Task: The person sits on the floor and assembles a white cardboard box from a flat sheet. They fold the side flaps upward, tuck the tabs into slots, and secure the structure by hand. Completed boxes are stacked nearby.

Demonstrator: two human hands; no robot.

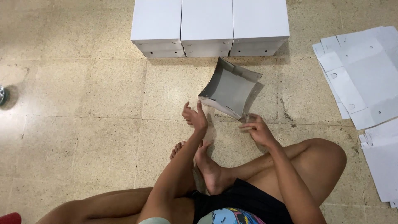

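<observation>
A half-folded white cardboard box tray [229, 88] with a grey inside lies tilted on the tiled floor in front of me. My left hand [195, 116] hovers just left of its near corner, fingers apart, holding nothing. My right hand [256, 129] is just below the tray's right corner, fingers loosely curled and blurred, apart from the tray. I sit cross-legged on the floor, my bare feet under my arms.
Three stacks of finished white boxes [207, 27] stand side by side at the far edge. Flat white cardboard blanks [365, 79] with punched holes are piled on the right. A small shiny object [2, 94] sits at the left edge.
</observation>
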